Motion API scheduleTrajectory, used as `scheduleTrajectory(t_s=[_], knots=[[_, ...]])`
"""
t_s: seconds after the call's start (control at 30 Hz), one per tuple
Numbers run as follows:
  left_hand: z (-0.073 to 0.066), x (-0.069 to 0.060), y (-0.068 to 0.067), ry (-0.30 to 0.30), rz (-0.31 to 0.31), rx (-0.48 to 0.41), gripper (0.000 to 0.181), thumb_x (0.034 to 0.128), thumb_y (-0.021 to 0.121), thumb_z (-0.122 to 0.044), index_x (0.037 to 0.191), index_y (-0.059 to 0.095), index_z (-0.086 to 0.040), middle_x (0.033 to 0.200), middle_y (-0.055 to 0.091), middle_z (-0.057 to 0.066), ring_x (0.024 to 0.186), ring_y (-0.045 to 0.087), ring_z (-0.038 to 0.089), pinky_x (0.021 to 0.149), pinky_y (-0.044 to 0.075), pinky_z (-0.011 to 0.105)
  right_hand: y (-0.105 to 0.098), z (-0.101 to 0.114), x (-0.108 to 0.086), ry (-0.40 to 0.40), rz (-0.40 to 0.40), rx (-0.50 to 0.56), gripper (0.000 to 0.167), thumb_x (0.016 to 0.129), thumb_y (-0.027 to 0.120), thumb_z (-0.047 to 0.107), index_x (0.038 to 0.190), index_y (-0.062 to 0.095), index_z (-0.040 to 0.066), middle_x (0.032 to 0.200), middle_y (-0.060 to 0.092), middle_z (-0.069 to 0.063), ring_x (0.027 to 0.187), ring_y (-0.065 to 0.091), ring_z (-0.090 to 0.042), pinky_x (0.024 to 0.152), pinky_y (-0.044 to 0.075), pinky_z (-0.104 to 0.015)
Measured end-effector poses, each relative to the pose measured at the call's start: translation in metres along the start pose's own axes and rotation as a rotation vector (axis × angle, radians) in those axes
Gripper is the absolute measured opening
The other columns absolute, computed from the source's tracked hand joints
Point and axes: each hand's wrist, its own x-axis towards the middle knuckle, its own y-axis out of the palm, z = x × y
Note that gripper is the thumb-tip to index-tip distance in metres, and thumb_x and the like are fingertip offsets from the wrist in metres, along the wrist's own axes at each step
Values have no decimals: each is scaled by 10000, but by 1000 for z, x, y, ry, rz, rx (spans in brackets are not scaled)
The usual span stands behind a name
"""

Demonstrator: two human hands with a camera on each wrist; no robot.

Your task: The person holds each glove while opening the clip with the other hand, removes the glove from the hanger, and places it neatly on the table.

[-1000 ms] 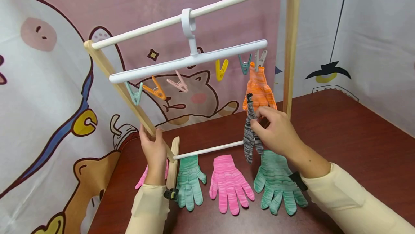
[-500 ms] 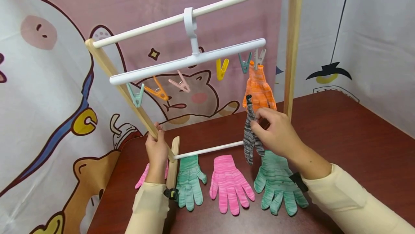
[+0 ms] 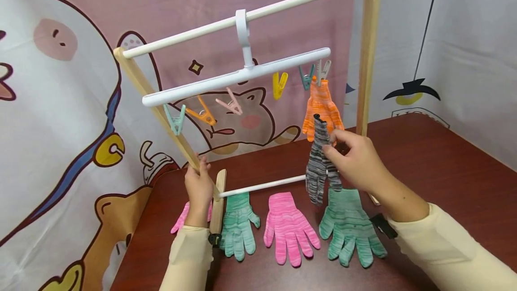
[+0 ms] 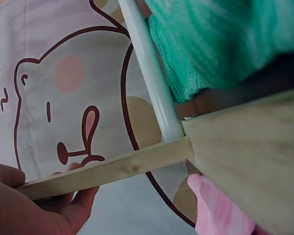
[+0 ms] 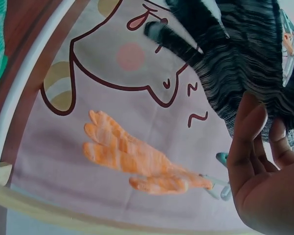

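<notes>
My right hand (image 3: 355, 156) pinches a black-and-grey knit glove (image 3: 321, 161) near its cuff, and the glove hangs fingers down. It is in front of an orange glove (image 3: 322, 107), which a white clothespin (image 3: 323, 72) on the white hanger (image 3: 226, 79) holds by its cuff. My left hand (image 3: 199, 188) grips the left wooden post (image 3: 157, 111) of the drying rack, low down. In the left wrist view, fingers lie on both sides of that post (image 4: 117, 169). Beyond my right hand, in the right wrist view, the orange glove (image 5: 137, 159) appears sideways.
Hanging from the hanger are green (image 3: 175, 119), orange (image 3: 203, 112), pink (image 3: 231, 102), yellow (image 3: 279, 85) and teal (image 3: 307, 77) clothespins. Pink (image 3: 288, 228) and green gloves (image 3: 240, 230) lie on the brown table (image 3: 436, 165). Another green glove (image 3: 351, 232) lies below my right hand.
The black-and-grey glove has turned from edge-on to show more of its flat side, and my right hand has shifted slightly right. My left hand has moved a little to the right along the post.
</notes>
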Motion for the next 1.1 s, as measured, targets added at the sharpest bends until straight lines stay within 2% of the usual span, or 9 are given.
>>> scheduleTrajectory(t_s=[0.13,0.4,0.63,0.87,1.1], knots=[[0,0,0,11,1,19,438,1071,436,-141,1493,423,-25,1369,603,221,1151,656,384,1050,480,471,-16,-3,-3,59,33,10,247,972,604,122,764,474,93,614,359,13,531,385,-126,513,332,-294],[2,-1,-1,28,-8,56,441,1070,441,-147,1495,422,-30,1367,606,216,1111,678,391,1029,490,494,-43,-23,-9,89,69,-52,218,977,598,121,772,524,117,621,365,39,536,381,-116,507,309,-304],[4,-1,-1,32,3,62,449,1076,429,-169,1510,408,-57,1380,602,202,1111,681,383,1026,486,507,-68,-35,-13,176,124,-56,77,1007,569,157,983,623,108,684,586,35,557,507,-122,476,418,-297],[5,-1,-1,28,3,65,448,1077,426,-180,1512,411,-71,1372,614,187,1102,686,378,1030,482,502,-84,-55,-21,292,167,-80,128,1029,525,171,1107,586,90,741,602,41,564,534,-124,469,456,-307],[5,-2,-1,28,1,68,445,1074,428,-165,1510,415,-77,1361,625,176,1098,689,372,993,492,495,-97,-76,-27,372,208,-82,161,1041,470,174,1132,560,76,828,607,52,622,560,-124,512,488,-315]])
